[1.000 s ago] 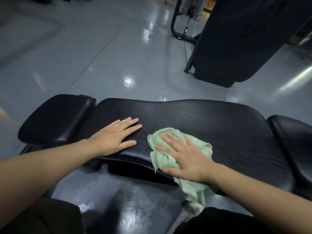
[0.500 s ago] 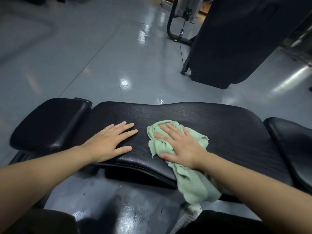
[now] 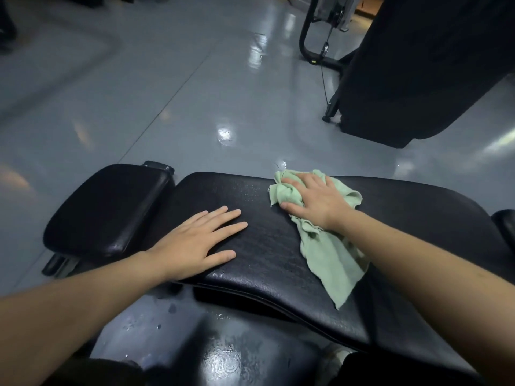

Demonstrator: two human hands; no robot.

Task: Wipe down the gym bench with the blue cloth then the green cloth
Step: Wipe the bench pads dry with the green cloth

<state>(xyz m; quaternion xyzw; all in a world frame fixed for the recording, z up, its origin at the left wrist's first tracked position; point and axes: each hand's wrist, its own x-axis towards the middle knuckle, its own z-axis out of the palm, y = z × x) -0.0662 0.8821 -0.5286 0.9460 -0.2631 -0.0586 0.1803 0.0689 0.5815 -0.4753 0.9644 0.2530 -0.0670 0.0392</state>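
**Green cloth pass, far edge of the pad**

Since you've got the green cloth (image 3: 328, 246) under your right hand (image 3: 315, 201), this looks like the second half of the job; the blue cloth isn't anywhere in view, so I can't say where it ended up. Your right palm sits flat on the bunched top end of the cloth, fingers spread and pressing down rather than curled round it, right up at the far edge of the gym bench (image 3: 404, 224). The loose tail trails back across the pad toward you, which makes sense when you're pushing with the front wad only.

Your left hand (image 3: 200, 240) lies flat and empty on the pad, well apart from the right one, fingers straight. My guess is it's there to brace you while you lean over.

The bench top is black textured vinyl, with a sheen that might be damp, hard to call. A separate black pad (image 3: 108, 207) sits just off its left end, and another peeks in at the right edge. The grey floor (image 3: 167, 93) is glossy with light glare, some droplets near your side. A big dark machine (image 3: 434, 65) stands beyond on the right.
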